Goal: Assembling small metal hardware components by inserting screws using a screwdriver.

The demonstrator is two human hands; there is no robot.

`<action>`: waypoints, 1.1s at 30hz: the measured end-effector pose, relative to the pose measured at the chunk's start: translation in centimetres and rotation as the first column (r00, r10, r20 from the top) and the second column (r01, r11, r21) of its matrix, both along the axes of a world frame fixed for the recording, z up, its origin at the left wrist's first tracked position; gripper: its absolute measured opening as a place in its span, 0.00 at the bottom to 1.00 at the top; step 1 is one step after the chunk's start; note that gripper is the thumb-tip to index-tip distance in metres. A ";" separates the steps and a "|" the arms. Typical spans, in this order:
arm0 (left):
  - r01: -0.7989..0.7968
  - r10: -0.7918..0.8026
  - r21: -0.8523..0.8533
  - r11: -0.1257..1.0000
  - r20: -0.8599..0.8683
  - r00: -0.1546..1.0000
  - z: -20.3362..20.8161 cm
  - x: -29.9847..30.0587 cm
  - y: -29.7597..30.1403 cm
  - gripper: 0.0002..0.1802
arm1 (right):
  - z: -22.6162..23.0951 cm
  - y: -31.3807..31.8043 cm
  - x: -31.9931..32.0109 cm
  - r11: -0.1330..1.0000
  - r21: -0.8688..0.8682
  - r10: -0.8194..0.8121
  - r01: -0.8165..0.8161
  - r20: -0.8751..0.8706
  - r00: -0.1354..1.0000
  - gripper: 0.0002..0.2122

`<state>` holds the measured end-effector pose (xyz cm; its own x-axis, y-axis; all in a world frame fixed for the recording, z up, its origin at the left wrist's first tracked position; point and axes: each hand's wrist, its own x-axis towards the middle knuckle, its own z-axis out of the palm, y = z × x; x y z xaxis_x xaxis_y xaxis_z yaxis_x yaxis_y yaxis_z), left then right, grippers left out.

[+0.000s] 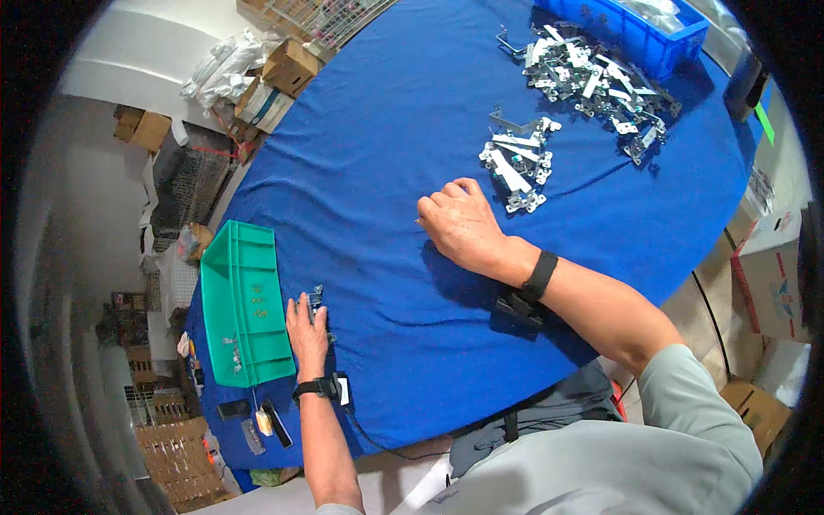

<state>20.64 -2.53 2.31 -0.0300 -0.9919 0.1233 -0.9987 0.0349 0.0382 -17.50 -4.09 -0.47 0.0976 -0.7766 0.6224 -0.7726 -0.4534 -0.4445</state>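
Note:
My left hand (306, 336) is low on the blue cloth beside the green bin, its fingers stretched out and a little apart. A small metal bracket-like part (317, 297) lies against its fingertips; more small metal shows at the hand's right side. Over the middle of the cloth, my right hand (462, 225) has its fingers curled in, knuckles up. Whatever those fingers may hold is hidden. Just beyond it sits a small heap of metal hinge-like brackets (513, 168), silver and dark. Farther off, a larger heap of the same brackets (592, 79) spreads out.
The green bin (273, 318) holds a few small metal parts. A blue crate (665, 47) with plastic bags stands at the far right. Near the left front edge lie a dark phone-like object (276, 424) and small items. A cable (386, 445) runs from my left wrist.

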 end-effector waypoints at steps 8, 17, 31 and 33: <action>-0.030 0.032 -0.066 0.997 0.023 0.999 -0.4 1.7 -1.3 0.33 | 2.0 -1.1 -2.6 0.973 -0.179 -0.162 0.145 -0.087 0.983 0.02; 0.098 -0.146 -0.310 0.946 -0.136 0.980 2.7 -5.8 1.3 0.29 | 2.8 -2.9 -9.8 0.892 -0.073 -0.451 0.447 -0.055 0.891 0.07; 0.064 -0.121 -0.107 0.992 -0.952 0.281 0.1 -16.8 3.7 0.26 | 4.1 -3.3 -8.1 0.928 -0.297 -0.192 0.227 0.144 0.971 0.05; 0.084 -0.166 -0.146 0.986 -0.926 0.339 0.0 -17.3 3.7 0.38 | 5.4 -1.7 -5.4 0.997 -0.069 -0.018 0.038 0.271 0.962 0.05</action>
<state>3.31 1.17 2.28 0.0222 -0.9762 0.2155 -0.2996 0.1991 0.9330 -22.85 -5.76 4.91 -0.1033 -0.7279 0.6779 -0.6413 -0.4722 -0.6048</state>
